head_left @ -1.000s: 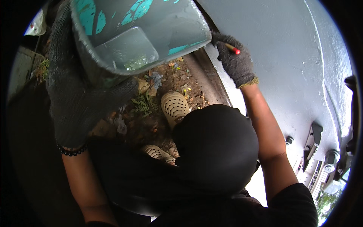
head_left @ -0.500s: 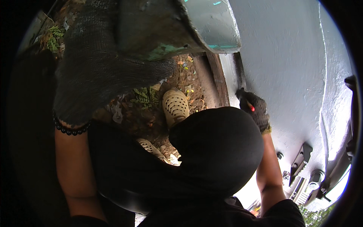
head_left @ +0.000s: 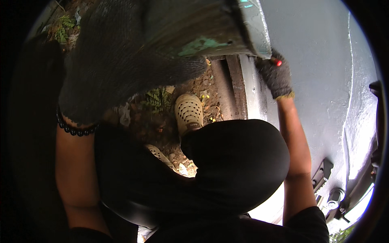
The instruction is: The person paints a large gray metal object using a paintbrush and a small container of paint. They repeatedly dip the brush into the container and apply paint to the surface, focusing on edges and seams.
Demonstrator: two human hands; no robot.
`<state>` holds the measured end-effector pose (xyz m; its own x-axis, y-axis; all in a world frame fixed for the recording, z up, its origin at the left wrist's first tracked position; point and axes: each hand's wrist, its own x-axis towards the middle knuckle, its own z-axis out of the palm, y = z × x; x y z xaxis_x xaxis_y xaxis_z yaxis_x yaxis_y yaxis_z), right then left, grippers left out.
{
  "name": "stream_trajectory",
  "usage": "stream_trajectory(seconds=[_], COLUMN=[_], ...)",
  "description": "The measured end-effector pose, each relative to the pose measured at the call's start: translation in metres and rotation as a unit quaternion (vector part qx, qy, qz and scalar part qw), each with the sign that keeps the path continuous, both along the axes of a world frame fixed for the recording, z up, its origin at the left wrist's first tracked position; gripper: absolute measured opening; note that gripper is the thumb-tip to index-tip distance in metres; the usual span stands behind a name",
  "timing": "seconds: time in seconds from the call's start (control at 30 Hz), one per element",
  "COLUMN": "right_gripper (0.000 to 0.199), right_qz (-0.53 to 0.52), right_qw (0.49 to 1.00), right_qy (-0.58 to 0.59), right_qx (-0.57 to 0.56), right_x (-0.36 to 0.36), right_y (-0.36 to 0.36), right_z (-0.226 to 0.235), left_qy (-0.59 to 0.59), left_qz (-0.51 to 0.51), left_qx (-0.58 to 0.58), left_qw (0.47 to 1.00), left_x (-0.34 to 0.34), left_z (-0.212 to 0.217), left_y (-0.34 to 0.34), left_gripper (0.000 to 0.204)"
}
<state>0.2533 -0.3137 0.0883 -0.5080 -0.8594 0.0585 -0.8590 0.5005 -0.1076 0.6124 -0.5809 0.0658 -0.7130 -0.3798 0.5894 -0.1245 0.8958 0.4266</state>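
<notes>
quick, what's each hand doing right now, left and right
Left hand: gloved, closed on the underside of the teal tub.
Right hand: gloved, closed on a red-tipped tool against the grey wall.

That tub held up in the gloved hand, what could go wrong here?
The tub sits tilted high in the left hand, so it might slip or spill toward the feet in pale clogs. The right hand, holding a red-tipped tool by the grey wall, might scrape it.
</notes>
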Motion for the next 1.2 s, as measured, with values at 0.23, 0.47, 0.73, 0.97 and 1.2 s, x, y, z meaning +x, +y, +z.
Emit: stream_trajectory(seconds=[0.23,0.47,0.73,0.97,1.2], right_gripper=[0.028,0.044,0.036,0.034,0.022], right_qz=[0.063,0.015,-0.113,0.201,-0.003], right_qw=[0.995,0.963,0.919,0.906,0.993], right_qy=[0.036,-0.096,-0.047,0.275,0.025], right_qx=[0.073,0.253,0.375,0.251,0.117], right_x=[0.001,0.02,0.061,0.002,-0.024], right_y=[-0.022,0.071,0.132,0.038,-0.018], right_z=[0.01,0.0,0.021,-0.012,0.011], left_qy=[-0.019,-0.024,-0.007,-0.011,-0.015], left_qz=[0.007,0.004,-0.012,-0.027,-0.025], left_qx=[0.017,0.02,0.014,0.011,0.017], left_qw=[1.0,0.999,1.0,1.0,0.999], left_x=[0.021,0.026,0.011,0.013,0.022], left_z=[-0.013,-0.018,-0.015,-0.016,-0.019], left_y=[0.012,0.013,0.013,0.015,0.021], left_gripper=[0.088,0.088,0.089,0.089,0.089])
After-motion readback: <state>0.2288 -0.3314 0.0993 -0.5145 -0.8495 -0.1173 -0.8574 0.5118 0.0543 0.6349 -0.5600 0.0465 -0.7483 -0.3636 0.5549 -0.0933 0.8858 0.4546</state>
